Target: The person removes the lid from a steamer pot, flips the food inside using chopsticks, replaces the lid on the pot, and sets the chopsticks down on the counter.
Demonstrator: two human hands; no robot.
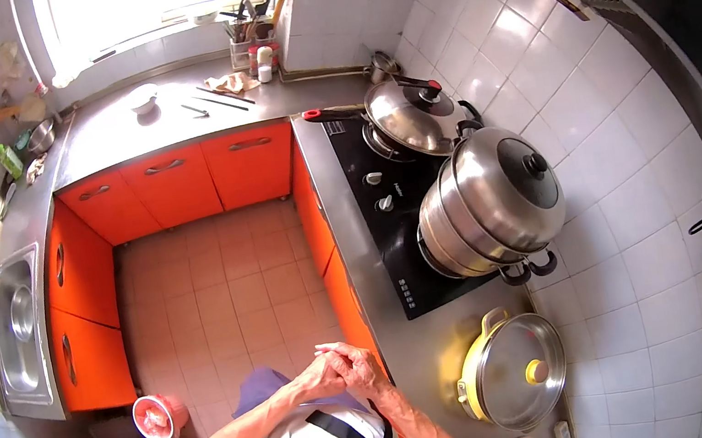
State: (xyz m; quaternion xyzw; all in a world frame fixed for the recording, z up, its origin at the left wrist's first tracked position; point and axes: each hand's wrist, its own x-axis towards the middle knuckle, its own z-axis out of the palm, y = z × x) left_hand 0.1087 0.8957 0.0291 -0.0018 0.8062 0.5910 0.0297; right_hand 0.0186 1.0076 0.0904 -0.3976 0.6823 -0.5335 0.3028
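My left hand (pixel 321 375) and my right hand (pixel 361 371) are clasped together in front of my body, fingers closed over each other. No object shows in either of them. They are close to the front edge of the steel counter (pixel 419 347), above the tiled floor. To their right on that counter sits a yellow electric pan (pixel 493 376) with a glass lid. Farther up, a large steel steamer pot (pixel 492 200) stands on the black gas stove (pixel 402 247), its lid on. Behind it is a lidded wok (pixel 413 116) with its handle pointing left.
Orange cabinets (pixel 170 189) line the floor on several sides. A sink (pixel 22 334) lies at the left, with a red bin (pixel 160 418) on the floor below. On the far counter are a white bowl (pixel 142 99), chopsticks (pixel 226 98), a cloth (pixel 231 83) and a utensil holder (pixel 252 45).
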